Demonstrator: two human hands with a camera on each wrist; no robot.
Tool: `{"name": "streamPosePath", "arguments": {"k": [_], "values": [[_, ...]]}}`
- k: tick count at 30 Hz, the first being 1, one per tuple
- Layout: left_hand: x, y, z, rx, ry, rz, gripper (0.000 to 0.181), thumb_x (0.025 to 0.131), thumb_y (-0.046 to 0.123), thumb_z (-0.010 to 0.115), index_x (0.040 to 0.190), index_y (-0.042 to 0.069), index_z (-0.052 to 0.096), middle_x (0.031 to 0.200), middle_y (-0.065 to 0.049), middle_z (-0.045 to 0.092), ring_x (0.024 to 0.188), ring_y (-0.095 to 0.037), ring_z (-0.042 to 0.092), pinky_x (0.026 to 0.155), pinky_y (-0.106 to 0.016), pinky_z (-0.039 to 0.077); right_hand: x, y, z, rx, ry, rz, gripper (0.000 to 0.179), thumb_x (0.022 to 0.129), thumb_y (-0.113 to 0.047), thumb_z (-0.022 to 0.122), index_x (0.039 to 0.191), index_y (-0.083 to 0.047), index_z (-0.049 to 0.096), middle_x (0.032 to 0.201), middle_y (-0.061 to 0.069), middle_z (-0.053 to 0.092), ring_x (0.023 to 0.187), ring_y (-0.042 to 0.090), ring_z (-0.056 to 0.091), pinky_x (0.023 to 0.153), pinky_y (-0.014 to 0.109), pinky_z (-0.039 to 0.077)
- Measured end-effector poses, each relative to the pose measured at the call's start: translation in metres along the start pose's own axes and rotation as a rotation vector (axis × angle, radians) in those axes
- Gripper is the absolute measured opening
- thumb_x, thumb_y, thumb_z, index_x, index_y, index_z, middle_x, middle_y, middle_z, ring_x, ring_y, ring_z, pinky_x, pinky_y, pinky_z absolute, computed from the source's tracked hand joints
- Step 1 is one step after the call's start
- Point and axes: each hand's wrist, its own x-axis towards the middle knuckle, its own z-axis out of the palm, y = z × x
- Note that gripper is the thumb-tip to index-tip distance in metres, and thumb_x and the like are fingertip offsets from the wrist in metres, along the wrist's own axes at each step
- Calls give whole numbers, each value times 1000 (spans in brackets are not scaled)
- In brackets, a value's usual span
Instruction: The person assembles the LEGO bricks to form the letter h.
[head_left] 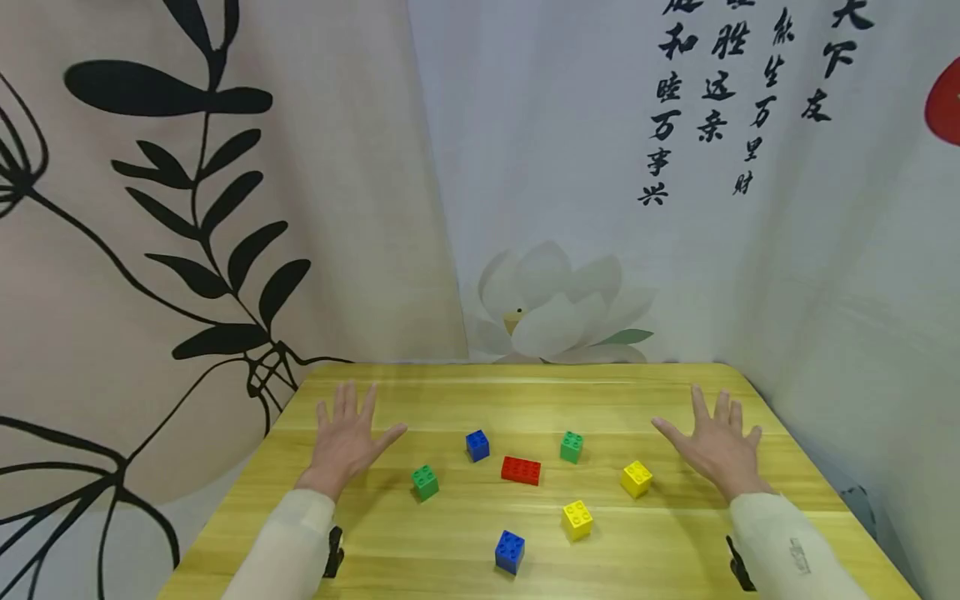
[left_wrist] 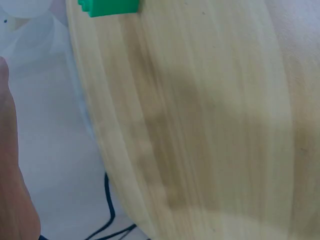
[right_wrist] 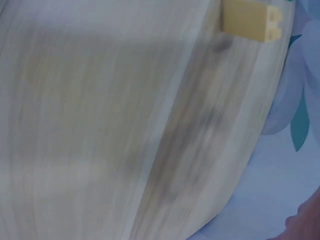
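My left hand hovers over the left side of the table with its fingers spread and nothing in it. On the right side, my right hand is spread in the same way and holds nothing. Nearest the left hand is a green block, which also shows at the top of the left wrist view. A yellow block lies nearest the right hand. Between the hands sit a red block, longer than the others, a blue block, a second green block, a second yellow block and a second blue block.
The wooden table has its far edge close to a printed curtain with plants, a flower and writing. Dark bands circle the sleeves at the wrists.
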Motion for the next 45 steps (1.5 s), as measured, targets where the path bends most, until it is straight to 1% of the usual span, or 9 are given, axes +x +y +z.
{"name": "streamPosePath", "arguments": {"k": [8,11,19,23,28,34,39,42,45], "values": [[8,20,-7,-96,-17,2,98,93,71,43,158,3,16,160,-31,0,147,-46,-3,110,-70,-3,-2,-26,3,109,-44,1,102,95,-73,37,157,-1,0,153,42,-9,139,61,-3,99,81,0],[11,28,-9,-101,-17,16,98,94,72,41,158,3,16,161,-30,1,148,-45,-2,111,-69,-3,-2,-36,7,132,-45,-7,101,95,-72,37,157,-1,2,154,41,-8,140,60,-1,102,79,3],[14,46,-14,-177,-27,10,97,94,71,44,158,4,14,161,-29,4,148,-45,1,112,-68,3,-2,-66,17,215,-63,-20,98,96,-72,35,159,-5,2,157,36,-4,140,60,4,107,73,10],[14,48,-13,-221,-51,-10,98,93,71,44,159,5,12,161,-28,5,148,-45,4,113,-66,6,-6,-85,19,287,-90,-12,94,97,-71,34,159,-7,4,160,31,-2,143,56,3,109,71,10],[14,49,-14,-280,-110,-44,101,93,74,40,159,6,6,161,-27,5,147,-45,6,114,-65,7,-9,-101,28,385,-101,-4,92,97,-70,33,160,-9,5,163,24,1,146,49,4,112,67,9],[15,51,-16,-417,-166,-91,104,90,78,39,160,9,4,162,-25,9,147,-45,9,114,-65,8,-13,-118,39,507,-99,4,91,97,-68,38,160,-8,9,163,21,10,147,45,11,114,62,14],[13,51,-14,-547,-188,-123,101,91,75,43,160,12,4,163,-21,10,147,-45,11,113,-64,12,-19,-130,44,571,-84,6,84,99,-62,44,159,-10,17,159,24,23,141,48,27,110,63,27],[10,51,-11,-599,-192,-133,97,94,69,46,160,10,6,163,-22,11,146,-45,12,113,-64,14,-24,-135,47,602,-72,6,82,99,-60,47,158,-10,22,156,26,29,136,50,36,105,62,34],[7,51,-11,-635,-182,-141,94,96,66,47,160,9,8,162,-22,14,146,-45,14,113,-64,16,-29,-141,49,643,-57,13,81,98,-59,49,157,-9,25,156,23,32,135,47,39,104,58,38]]}}
